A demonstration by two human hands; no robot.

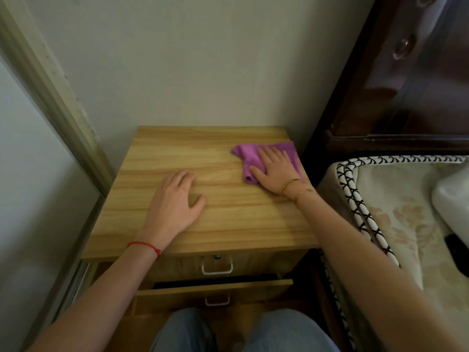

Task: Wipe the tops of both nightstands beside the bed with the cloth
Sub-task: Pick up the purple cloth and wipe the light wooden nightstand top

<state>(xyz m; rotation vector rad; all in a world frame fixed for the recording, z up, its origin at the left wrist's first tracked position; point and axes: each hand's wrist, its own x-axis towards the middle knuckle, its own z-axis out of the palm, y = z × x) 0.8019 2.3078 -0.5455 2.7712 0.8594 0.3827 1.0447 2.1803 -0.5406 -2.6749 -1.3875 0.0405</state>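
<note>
A light wooden nightstand (228, 214) stands against the wall in front of me, between a door frame and the bed. A purple cloth (247, 154) lies crumpled on the far right part of its top. My right hand (275, 171) presses flat on the cloth, fingers spread and pointing to the wall. My left hand (175, 199) rests palm down on the bare wood at the middle left, fingers apart, holding nothing. Only this one nightstand is in view.
The bed's mattress (396, 212) with braided black-and-white edging lies close on the right, below a dark wooden headboard (406, 72). The lower drawer (215, 288) stands partly pulled out toward my knees. A door frame (50, 97) runs along the left.
</note>
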